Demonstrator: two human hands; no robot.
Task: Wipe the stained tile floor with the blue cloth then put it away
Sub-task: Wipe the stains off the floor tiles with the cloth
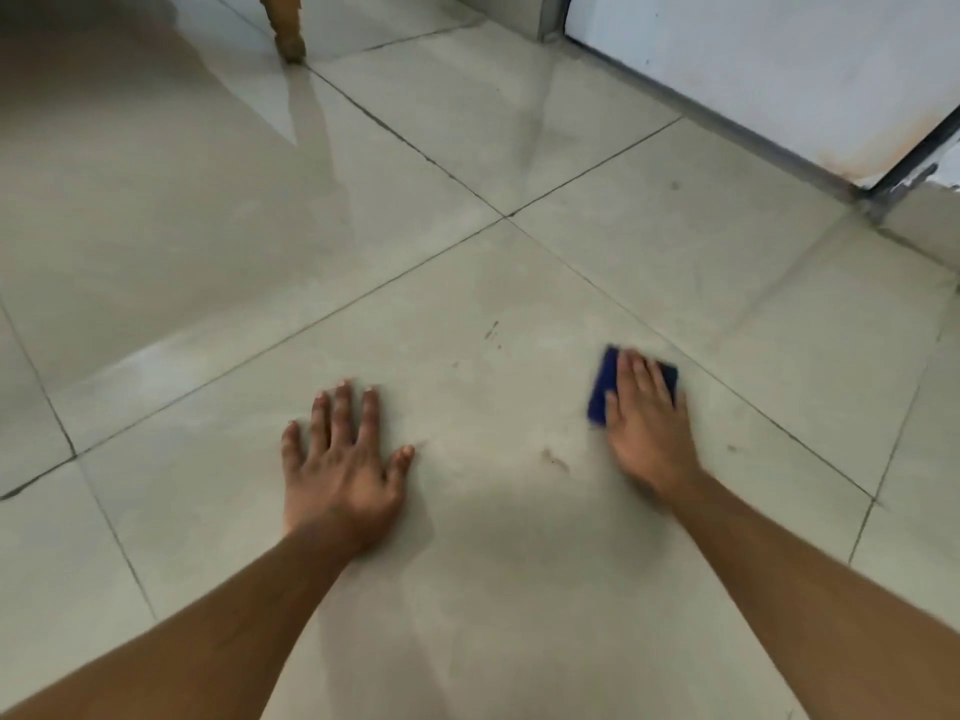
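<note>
Right hand (647,423) presses blue cloth (602,387) flat-fingered onto tile floor (493,283); left hand (343,459) rests splayed, fingers released.

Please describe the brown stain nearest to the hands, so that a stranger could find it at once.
Find the big floor tile under both hands. Between the left hand, flat on the tile, and the right hand, flat on the blue cloth, lies a short brown smear. Unlike the thin marks farther ahead, it is level with the left thumb.

A home: glossy tile floor (519,148), wooden furniture leg (284,26).
</note>
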